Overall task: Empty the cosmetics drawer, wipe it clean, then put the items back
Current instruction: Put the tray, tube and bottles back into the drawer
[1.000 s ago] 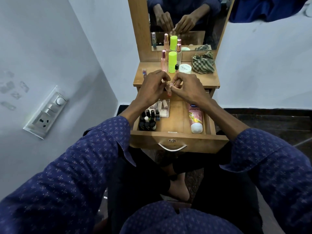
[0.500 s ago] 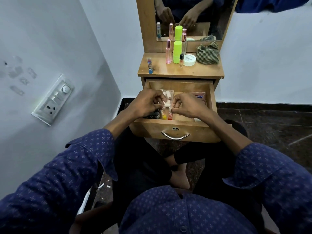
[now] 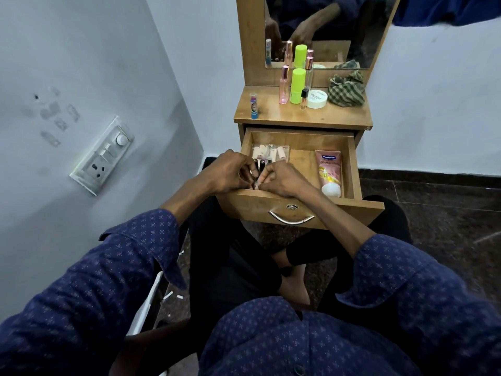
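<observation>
The drawer (image 3: pixel 298 213) is pulled out below the counter (image 3: pixel 301 115). Both hands are lowered into its near left corner, close together, fingers curled. A small item, too hidden to name, is pinched between the left hand (image 3: pixel 230 172) and the right hand (image 3: pixel 282 179), above a cluster of small dark bottles (image 3: pixel 260 165). A clear packet of pale tubes (image 3: pixel 269 151) is seen at the far left of the drawer, and a pink lotion tube (image 3: pixel 329 172) lies along its right side, white cap nearest. On the counter are stood a lip balm (image 3: pixel 254 105), a pink spray bottle (image 3: pixel 284 85), a green bottle (image 3: pixel 297 86), a round white tin (image 3: pixel 317 99) and a checked cloth (image 3: pixel 347 89).
</observation>
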